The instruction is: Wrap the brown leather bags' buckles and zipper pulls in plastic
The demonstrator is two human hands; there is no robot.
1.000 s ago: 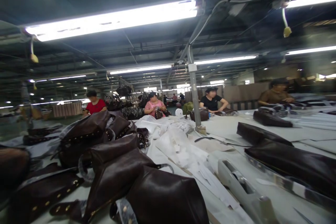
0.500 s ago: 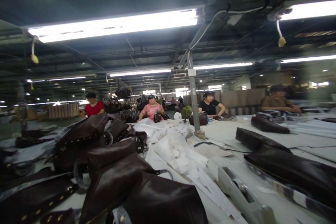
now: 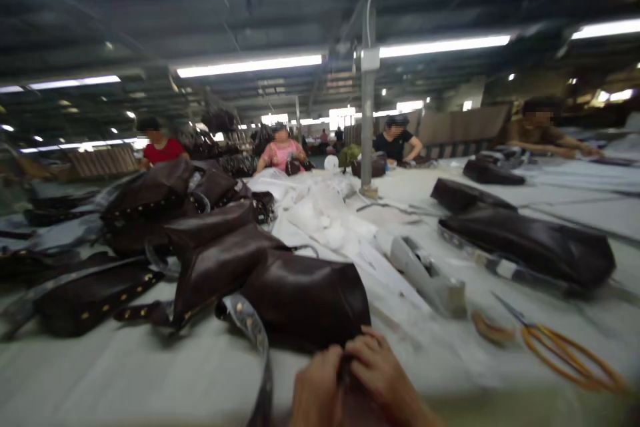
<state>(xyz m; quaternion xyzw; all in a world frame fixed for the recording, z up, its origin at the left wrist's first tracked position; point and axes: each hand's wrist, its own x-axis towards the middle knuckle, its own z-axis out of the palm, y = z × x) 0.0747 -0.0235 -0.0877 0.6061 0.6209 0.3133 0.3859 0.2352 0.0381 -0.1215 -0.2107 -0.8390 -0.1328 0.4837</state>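
At the bottom middle, my left hand (image 3: 316, 385) and my right hand (image 3: 379, 368) are close together, fingers curled over the edge of a dark brown leather piece (image 3: 351, 403). Most of that piece lies below the view, so its full shape is hidden. Just beyond my knuckles lies a dark brown leather bag (image 3: 305, 297), with a plastic-wrapped strap (image 3: 253, 330) trailing toward me on its left. More brown bags with brass-coloured studs, such as a studded bag (image 3: 95, 297), are heaped to the left.
Orange-handled scissors (image 3: 565, 350) and a grey tape dispenser (image 3: 427, 277) lie on the white table (image 3: 165, 373) to the right. Beyond them rests another brown bag (image 3: 530, 240). A metal post (image 3: 367, 133) rises near white wrapping sheets (image 3: 325, 213). Several co-workers sit across.
The view has tilted down, so the table's things sit higher in it. Both my hands, holding the leather piece, and the scissors have come into view.
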